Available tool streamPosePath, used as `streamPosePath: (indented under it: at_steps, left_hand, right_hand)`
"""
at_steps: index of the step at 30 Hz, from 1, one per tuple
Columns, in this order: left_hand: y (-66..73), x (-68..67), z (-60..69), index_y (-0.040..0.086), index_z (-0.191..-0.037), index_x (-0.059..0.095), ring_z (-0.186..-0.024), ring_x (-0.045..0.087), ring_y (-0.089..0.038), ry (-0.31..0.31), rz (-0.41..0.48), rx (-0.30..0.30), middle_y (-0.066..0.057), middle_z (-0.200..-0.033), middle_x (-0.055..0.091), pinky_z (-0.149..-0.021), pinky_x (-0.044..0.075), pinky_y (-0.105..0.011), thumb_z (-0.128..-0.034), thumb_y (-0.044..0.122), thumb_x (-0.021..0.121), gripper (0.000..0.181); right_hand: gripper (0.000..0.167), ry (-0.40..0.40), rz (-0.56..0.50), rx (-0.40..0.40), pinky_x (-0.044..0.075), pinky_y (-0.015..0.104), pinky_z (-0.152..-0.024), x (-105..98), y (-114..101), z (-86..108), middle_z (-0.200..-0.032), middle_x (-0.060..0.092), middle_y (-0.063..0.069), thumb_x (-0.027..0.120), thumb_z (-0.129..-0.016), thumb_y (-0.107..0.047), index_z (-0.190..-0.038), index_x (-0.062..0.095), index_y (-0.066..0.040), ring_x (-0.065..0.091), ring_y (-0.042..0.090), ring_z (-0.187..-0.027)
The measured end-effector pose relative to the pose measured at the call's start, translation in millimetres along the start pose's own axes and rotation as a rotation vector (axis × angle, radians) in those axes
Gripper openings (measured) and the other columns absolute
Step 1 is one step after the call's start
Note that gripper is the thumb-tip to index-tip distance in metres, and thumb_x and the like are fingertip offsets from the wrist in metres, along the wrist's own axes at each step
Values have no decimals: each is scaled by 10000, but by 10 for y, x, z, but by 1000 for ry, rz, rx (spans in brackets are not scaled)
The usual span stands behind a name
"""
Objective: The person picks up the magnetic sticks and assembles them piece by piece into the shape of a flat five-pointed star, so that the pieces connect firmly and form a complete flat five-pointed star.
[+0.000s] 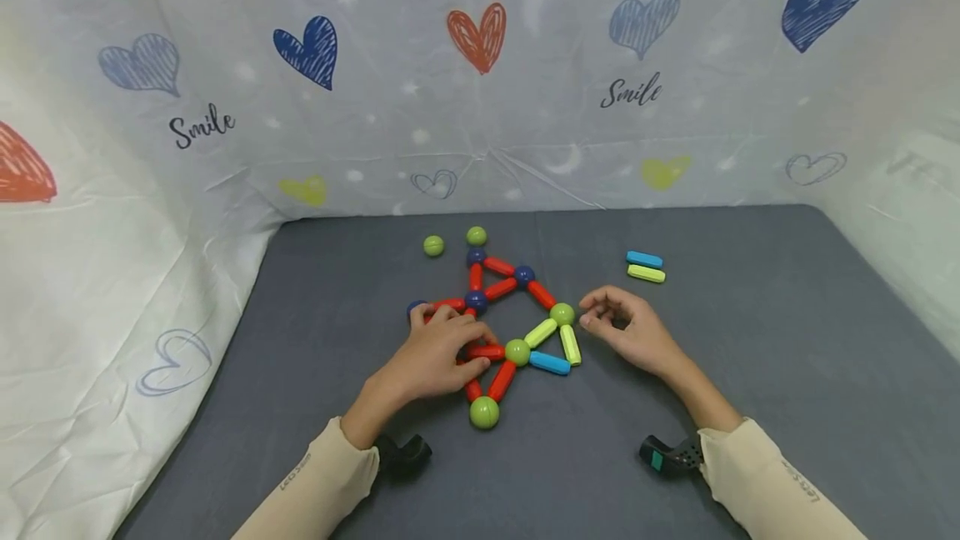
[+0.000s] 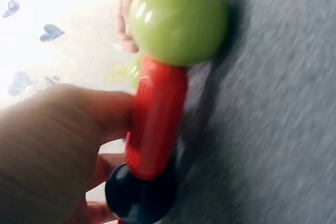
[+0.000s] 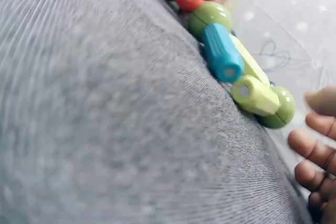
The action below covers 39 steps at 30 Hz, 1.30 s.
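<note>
A flat frame of magnetic rods and balls lies on the dark cloth. My left hand (image 1: 442,350) is over its left part, pinching a red magnetic rod (image 1: 487,352) between thumb and index finger. Close to that thumb in the left wrist view, another red rod (image 2: 157,119) joins a green ball (image 2: 178,19) to a dark blue ball (image 2: 140,195). My right hand (image 1: 633,330), fingers relaxed and holding nothing, hovers just right of a green ball (image 1: 562,314). From there, a yellow-green rod (image 1: 571,345) runs toward the free end of a blue rod (image 1: 550,363). The left hand hides part of the frame.
Two loose green balls (image 1: 433,246) sit behind the frame, one near its top blue ball (image 1: 476,257). A loose blue rod (image 1: 645,259) and yellow-green rod (image 1: 647,274) lie at the back right. A patterned white sheet (image 1: 480,123) hangs behind the table.
</note>
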<state>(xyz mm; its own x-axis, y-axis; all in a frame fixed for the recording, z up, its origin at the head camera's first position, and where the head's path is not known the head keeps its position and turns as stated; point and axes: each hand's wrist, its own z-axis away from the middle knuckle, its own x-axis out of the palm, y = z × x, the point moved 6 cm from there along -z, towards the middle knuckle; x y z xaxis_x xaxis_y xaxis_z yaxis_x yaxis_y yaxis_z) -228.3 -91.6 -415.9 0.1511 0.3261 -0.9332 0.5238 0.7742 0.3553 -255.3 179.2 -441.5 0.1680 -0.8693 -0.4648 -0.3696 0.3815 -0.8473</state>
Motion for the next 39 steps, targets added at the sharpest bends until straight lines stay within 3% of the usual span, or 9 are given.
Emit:
streamPosePath:
  at_steps: [6,12,17,24,30,39]
  left_hand:
    - [-45,-71,5,351,-1060,747,-980,476,-112,-33,7,88,178,-884,608,-1102,190,-613,-891,323,789,176]
    - [-55,-41,18,327,-1056,761,-1037,504,-124,-38,6,147,153,-923,635,-1126,206,-614,-900,330,775,158]
    - [-60,3,15,311,-1060,756,-1172,531,-166,-28,2,162,132,-1059,686,-1167,189,-630,-908,319,755,152]
    - [-72,-1,-14,320,-1057,746,-1229,529,-170,-12,23,177,110,-1137,685,-1201,157,-626,-922,292,732,139]
    - [-55,20,-18,320,-1053,748,-1247,518,-175,-26,53,167,105,-1153,679,-1207,132,-633,-919,289,728,139]
    - [-81,28,-32,322,-1032,748,-1259,514,-173,-7,71,160,115,-1137,680,-1211,128,-620,-908,286,727,131]
  right_hand:
    - [257,-60,45,89,477,263,-661,-75,-62,-254,-997,668,112,648,-1010,-205,-1213,670,-49,601,197,-769]
    - [339,-111,124,74,503,314,-745,-34,-278,-739,-1061,678,113,650,-1010,-254,-1313,650,-100,631,297,-890]
    - [391,-161,156,102,517,371,-794,195,-413,-1208,-1173,678,114,654,-1002,-313,-1367,626,-174,646,283,-976]
    - [489,-188,80,199,497,516,-990,598,-369,-1693,-1425,564,202,673,-986,-274,-1440,567,-127,576,362,-1235]
    - [567,-229,27,304,436,543,-1099,815,-215,-1855,-1509,471,205,679,-980,-224,-1505,494,-116,469,381,-1377]
    - [497,-293,148,288,486,493,-1034,1003,-258,-1956,-1471,523,213,667,-975,-156,-1456,554,-103,526,378,-1314]
